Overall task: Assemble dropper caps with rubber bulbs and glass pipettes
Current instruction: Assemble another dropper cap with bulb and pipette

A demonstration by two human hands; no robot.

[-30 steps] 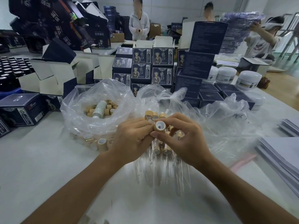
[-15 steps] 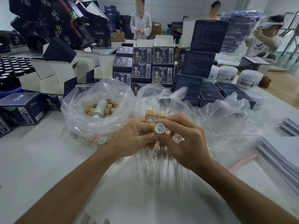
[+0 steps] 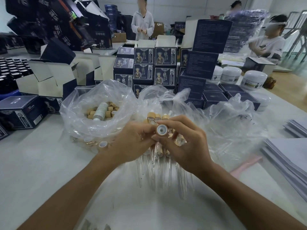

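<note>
My right hand [image 3: 186, 145] pinches a wooden dropper cap [image 3: 162, 129] between thumb and fingers, its white open underside turned toward me. My left hand [image 3: 132, 143] is closed beside it, fingertips touching the cap's left side; what it holds is hidden. Beneath both hands lies a row of assembled droppers with glass pipettes [image 3: 159, 170] pointing toward me. Several more wooden caps [image 3: 157, 116] stand just behind my hands. A clear plastic bag [image 3: 79, 117] to the left holds loose wooden caps [image 3: 109, 108] and a white bottle [image 3: 100, 111].
Dark blue boxes [image 3: 154, 67] are stacked behind the bags, with open cartons [image 3: 49, 77] at the left. White jars [image 3: 253, 79] stand at the back right. Paper stacks [image 3: 289, 156] lie at the right edge. Crumpled plastic [image 3: 232, 123] spreads right of my hands. Three people work in the background.
Both hands have stayed over the droppers, shifting only slightly. The cap stays pinched in my right hand, with my left fingers closing in against it.
</note>
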